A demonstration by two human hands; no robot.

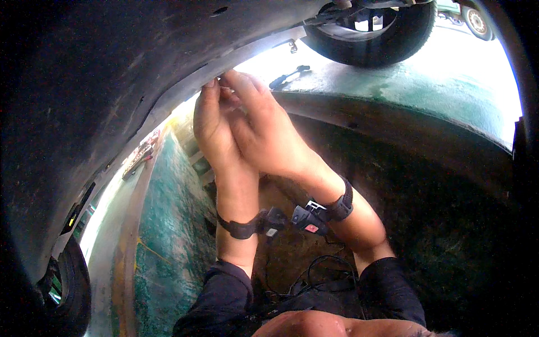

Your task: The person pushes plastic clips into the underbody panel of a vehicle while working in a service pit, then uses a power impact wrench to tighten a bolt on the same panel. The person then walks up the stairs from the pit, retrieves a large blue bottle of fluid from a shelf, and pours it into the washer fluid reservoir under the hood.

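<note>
My left hand [214, 132] and my right hand [260, 132] are raised side by side, touching, at the lower edge of a dark underbody panel [123, 50] of a vehicle. Their fingers are curled at a pale metal strip [250, 49] along that edge, the right hand lying partly over the left. What the fingertips hold or press on is hidden by the fingers. Each wrist wears a black strap with a small device.
A wheel [392, 49] hangs at the upper right, another [78, 292] at the lower left. I am in a pit with green painted walls [168, 236] and ledges [449, 90]. A small dark tool [289, 76] lies on the far ledge. Cables [314, 267] hang by my body.
</note>
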